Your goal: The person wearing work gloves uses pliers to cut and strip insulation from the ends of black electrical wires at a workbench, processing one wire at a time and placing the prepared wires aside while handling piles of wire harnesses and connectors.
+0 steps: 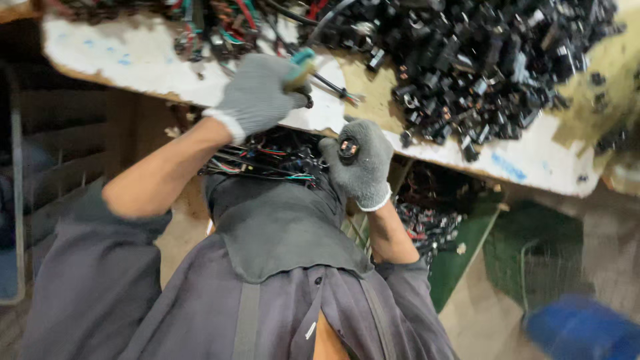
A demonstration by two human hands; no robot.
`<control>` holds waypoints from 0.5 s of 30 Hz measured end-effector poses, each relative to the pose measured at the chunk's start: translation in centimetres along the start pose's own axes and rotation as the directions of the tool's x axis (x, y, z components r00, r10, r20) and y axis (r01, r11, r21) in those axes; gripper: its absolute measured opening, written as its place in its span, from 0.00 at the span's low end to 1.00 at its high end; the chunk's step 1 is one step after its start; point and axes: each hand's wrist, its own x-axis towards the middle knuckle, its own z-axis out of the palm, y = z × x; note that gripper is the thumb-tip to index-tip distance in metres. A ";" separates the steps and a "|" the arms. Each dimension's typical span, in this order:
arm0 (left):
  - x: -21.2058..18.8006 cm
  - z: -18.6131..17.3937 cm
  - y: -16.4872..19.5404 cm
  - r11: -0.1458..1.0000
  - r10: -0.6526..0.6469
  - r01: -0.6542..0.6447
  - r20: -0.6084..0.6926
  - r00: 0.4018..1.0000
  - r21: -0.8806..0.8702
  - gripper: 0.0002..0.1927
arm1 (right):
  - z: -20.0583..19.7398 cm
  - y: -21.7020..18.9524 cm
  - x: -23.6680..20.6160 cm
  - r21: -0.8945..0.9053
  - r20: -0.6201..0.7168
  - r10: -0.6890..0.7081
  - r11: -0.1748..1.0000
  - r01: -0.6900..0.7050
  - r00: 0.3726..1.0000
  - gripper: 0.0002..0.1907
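two gloved hands at our bench edge
our right hand (pixel 360 163) grips a small round black connector (pixel 348 148); our left hand (pixel 263 93), up-left, closes on a green-handled tool (pixel 301 67).

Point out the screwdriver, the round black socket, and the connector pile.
screwdriver (pixel 301 69), head view, teal-and-yellow handle in the left hand (pixel 257 93).
socket (pixel 348 148), head view, its round face, held in the right hand (pixel 360 163).
connector pile (pixel 480 60), head view, middle of the heap.

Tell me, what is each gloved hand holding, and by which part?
The left hand grips a screwdriver-like tool by its teal and yellow handle. The right hand clasps a small black round connector around its body, open end showing.
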 end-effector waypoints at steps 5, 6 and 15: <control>-2.9 -2.6 5.3 0.889 -0.069 0.110 0.106 0.992 -0.444 0.09 | -1.8 0.9 -0.2 0.055 0.035 -0.145 0.988 0.143 0.989 0.19; -3.1 -2.8 5.8 0.886 -0.047 0.103 0.134 0.990 -0.453 0.09 | -1.8 1.1 -0.1 0.045 0.055 -0.162 0.986 0.159 0.985 0.18; -3.3 -0.1 2.2 0.995 0.096 -0.096 -0.098 0.991 0.001 0.10 | -0.7 2.9 -0.5 0.139 0.041 -0.090 0.987 0.084 0.995 0.06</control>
